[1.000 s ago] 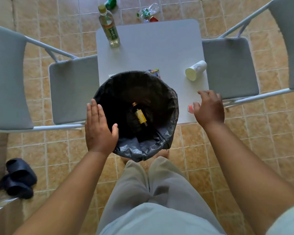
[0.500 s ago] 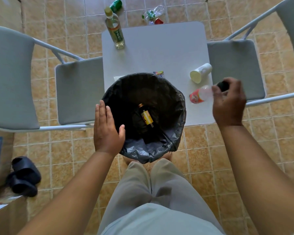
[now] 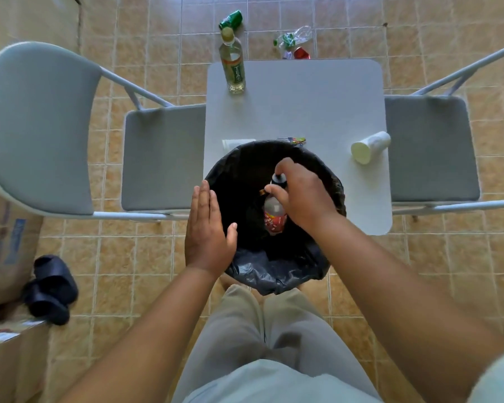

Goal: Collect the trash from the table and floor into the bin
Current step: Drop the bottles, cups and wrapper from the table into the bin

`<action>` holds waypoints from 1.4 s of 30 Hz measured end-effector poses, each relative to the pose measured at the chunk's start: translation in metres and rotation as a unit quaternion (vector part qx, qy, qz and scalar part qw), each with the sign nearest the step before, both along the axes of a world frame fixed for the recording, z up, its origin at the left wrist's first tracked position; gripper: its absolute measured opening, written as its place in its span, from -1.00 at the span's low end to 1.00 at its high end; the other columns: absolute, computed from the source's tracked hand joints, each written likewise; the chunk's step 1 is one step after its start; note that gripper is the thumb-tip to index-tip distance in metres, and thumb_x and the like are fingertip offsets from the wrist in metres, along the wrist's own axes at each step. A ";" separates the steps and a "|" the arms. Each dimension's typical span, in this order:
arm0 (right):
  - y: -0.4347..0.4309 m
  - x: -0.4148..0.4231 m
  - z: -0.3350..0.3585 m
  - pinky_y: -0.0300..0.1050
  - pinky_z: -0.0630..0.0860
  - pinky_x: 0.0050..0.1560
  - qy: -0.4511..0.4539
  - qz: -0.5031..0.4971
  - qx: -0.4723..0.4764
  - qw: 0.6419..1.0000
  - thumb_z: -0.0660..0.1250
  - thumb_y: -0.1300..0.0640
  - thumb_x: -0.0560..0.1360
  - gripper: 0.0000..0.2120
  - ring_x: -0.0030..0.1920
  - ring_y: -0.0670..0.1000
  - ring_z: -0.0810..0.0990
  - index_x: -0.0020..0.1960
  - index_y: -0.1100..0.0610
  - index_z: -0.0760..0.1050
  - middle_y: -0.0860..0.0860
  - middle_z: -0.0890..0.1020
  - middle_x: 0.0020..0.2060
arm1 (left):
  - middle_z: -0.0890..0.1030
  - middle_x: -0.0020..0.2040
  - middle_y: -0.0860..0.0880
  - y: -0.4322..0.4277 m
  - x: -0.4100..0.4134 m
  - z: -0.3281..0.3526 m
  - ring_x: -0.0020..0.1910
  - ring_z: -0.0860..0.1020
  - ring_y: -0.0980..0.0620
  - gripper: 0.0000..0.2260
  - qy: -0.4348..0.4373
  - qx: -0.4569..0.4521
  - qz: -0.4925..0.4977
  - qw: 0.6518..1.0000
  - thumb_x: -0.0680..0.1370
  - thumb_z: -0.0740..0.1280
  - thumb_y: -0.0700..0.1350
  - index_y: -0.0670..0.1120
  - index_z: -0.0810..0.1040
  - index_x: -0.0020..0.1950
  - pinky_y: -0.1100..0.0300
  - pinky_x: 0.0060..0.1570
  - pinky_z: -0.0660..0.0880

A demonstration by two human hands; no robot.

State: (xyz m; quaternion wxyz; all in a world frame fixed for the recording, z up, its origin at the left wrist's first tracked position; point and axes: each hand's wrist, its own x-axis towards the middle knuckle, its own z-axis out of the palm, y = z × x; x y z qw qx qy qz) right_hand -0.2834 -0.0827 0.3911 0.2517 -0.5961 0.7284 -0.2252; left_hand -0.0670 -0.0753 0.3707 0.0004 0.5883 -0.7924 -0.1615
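Observation:
A bin lined with a black bag (image 3: 274,274) stands in front of my legs, against the near edge of the grey table (image 3: 297,103). My right hand (image 3: 300,196) is over the bin's mouth and grips a clear plastic bottle with a red label (image 3: 272,218) by its dark-capped neck. My left hand (image 3: 208,231) rests flat against the bin's left rim, fingers straight. On the table lie a white paper cup (image 3: 368,146) on its side, an upright tea bottle (image 3: 233,64), a colourful wrapper (image 3: 293,140) and a white scrap (image 3: 236,142) behind the bin.
Grey folding chairs stand to the left (image 3: 163,158) and right (image 3: 428,146) of the table. On the tiled floor beyond it lie a green can (image 3: 231,19), a crumpled clear bottle (image 3: 296,36) and a red can (image 3: 301,53). Dark slippers (image 3: 51,289) and cardboard boxes (image 3: 3,248) sit at the left.
My right hand picked the red-labelled bottle up from the table's right edge and carried it left, over the bin. My left hand stayed on the bin's rim.

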 end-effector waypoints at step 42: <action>-0.059 0.028 -0.030 -0.20 0.40 0.23 -0.006 0.120 -0.025 0.992 0.17 0.41 0.52 -0.38 0.28 0.12 0.46 0.53 0.04 0.23 0.05 0.41 0.38 | 0.01 0.57 -0.23 -0.004 0.070 0.009 0.56 -0.05 -0.17 -0.27 -0.014 0.032 0.166 0.985 0.37 0.28 -0.29 -0.34 0.10 0.51 -0.10 0.47 0.16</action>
